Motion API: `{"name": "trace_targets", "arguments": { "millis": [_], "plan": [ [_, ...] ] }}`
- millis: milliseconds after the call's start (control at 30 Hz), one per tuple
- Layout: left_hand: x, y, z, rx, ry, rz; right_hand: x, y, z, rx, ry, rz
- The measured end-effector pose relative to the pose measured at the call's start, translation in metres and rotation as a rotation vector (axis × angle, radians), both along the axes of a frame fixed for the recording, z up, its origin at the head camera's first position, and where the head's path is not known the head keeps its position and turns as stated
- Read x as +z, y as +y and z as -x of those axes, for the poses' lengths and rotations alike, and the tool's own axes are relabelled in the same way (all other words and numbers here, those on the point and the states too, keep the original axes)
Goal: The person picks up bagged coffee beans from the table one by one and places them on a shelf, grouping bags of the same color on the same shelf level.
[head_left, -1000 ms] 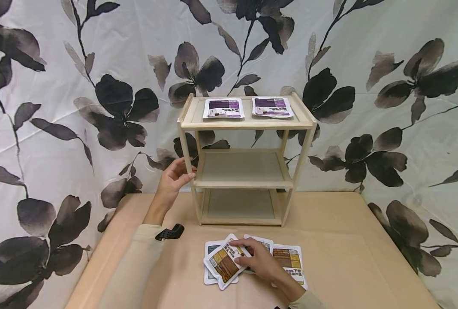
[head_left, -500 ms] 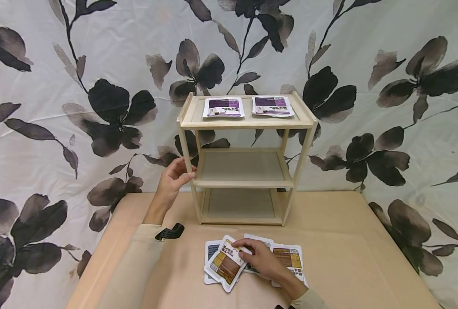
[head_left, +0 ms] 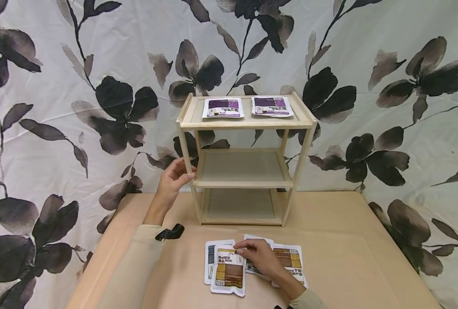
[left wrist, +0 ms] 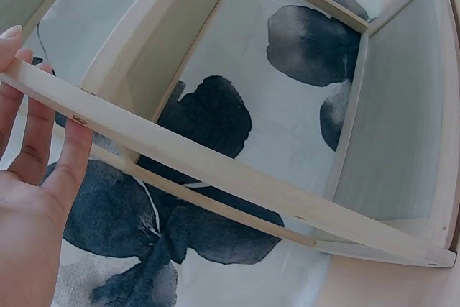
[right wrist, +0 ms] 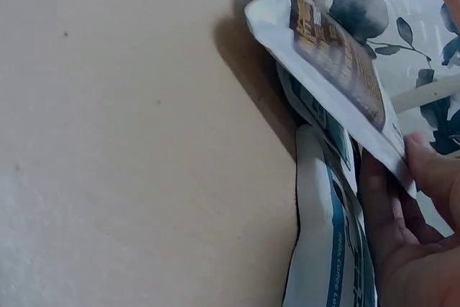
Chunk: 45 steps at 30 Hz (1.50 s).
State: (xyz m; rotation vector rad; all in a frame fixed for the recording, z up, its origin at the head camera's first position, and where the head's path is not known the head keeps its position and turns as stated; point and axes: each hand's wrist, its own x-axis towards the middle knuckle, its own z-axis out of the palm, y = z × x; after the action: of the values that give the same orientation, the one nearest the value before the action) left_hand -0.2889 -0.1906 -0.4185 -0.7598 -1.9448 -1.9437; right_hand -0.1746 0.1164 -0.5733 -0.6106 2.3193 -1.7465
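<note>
In the head view a small three-tier wooden shelf [head_left: 248, 184] stands at the back of the table. My left hand [head_left: 171, 180] holds its left front post [left wrist: 180, 156], thumb on one side and fingers on the other. Near the table's front my right hand [head_left: 261, 257] pinches a corner of a white, brown and yellow pouch [head_left: 230, 272] between thumb and fingers. In the right wrist view this brown pouch [right wrist: 341, 70] tilts up over other flat pouches. Under it lies a pouch with a dark blue panel [head_left: 210, 262].
Two purple-and-white pouches [head_left: 223, 107] lie side by side on the shelf's top tier. Right of my right hand is another brown and yellow pouch [head_left: 290, 262], overlapping a blue-panelled one [head_left: 260, 238]. A floral cloth [head_left: 406, 141] hangs behind the table [head_left: 348, 249].
The brown pouch in my right hand has turned from slanted to nearly upright in the head view, its lower end swinging right. My left hand stays on the shelf post.
</note>
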Motion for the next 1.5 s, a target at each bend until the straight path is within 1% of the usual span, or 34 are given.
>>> {"name": "trace_targets", "arguments": {
  "millis": [233,400,533,667,900,1100,1233,1333,1400,1500],
  "plan": [
    [0.003,0.000,0.001,-0.007,0.008,-0.007,-0.003,-0.002,-0.006,0.112,0.035,-0.086],
    [0.004,0.000,0.000,-0.007,0.005,-0.012,-0.005,-0.007,-0.010,0.105,0.079,-0.090],
    [0.002,0.000,0.000,-0.007,-0.008,-0.010,-0.007,-0.011,-0.014,0.124,0.078,-0.065],
    [0.001,0.000,0.000,-0.006,-0.003,-0.006,-0.007,-0.012,-0.016,0.128,0.076,-0.053],
    [0.001,0.001,0.000,-0.005,-0.008,-0.013,-0.004,-0.008,-0.015,0.179,-0.039,0.002],
    [0.001,0.002,-0.002,0.005,-0.009,-0.013,-0.005,-0.004,-0.015,0.183,-0.024,-0.036],
    [0.001,0.002,-0.002,0.006,-0.007,-0.012,-0.006,-0.005,-0.016,0.157,-0.033,-0.018],
    [0.001,0.002,-0.002,0.007,-0.001,-0.013,-0.007,-0.008,-0.017,0.143,-0.075,0.031],
    [0.002,0.002,-0.002,0.008,0.003,-0.013,-0.009,-0.011,-0.018,0.153,-0.121,0.086],
    [0.001,0.002,-0.002,0.007,0.008,-0.014,-0.010,-0.014,-0.019,0.182,-0.164,0.156]
  ]
}}
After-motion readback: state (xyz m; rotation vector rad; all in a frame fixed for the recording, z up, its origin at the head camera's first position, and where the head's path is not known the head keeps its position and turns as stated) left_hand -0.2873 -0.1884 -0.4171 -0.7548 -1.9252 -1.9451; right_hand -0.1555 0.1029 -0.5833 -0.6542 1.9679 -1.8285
